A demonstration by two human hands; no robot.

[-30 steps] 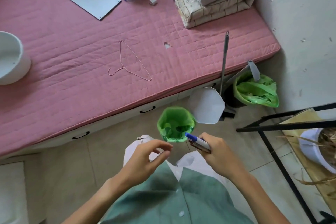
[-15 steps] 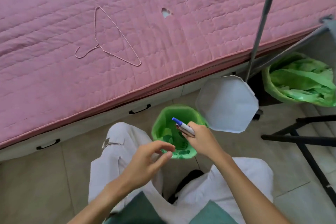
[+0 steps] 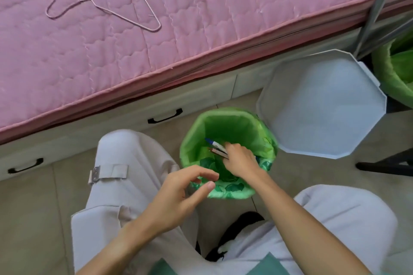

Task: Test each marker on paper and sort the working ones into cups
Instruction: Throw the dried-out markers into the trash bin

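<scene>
A small bin lined with a green bag [image 3: 266, 140] stands on the floor between my knees. My right hand [image 3: 240, 158] reaches into its mouth and grips two markers [image 3: 218, 148]; the upper one is white with a blue cap, the lower one looks reddish. My left hand [image 3: 178, 196] hovers just left of the bin with loosely curled fingers and holds nothing. No paper or cups are in view.
The bin's white octagonal lid [image 3: 321, 105] stands open to the right. A pink mattress [image 3: 201, 18] with a wire hanger [image 3: 100, 0] fills the top, with drawers [image 3: 165, 116] beneath it. A second green-lined bin [image 3: 397, 73] and a metal pole [image 3: 377, 4] sit at the right.
The view has dropped and closed in on the bin. My right hand has lowered the markers from above the rim down into the bin's mouth. My left hand stays beside it.
</scene>
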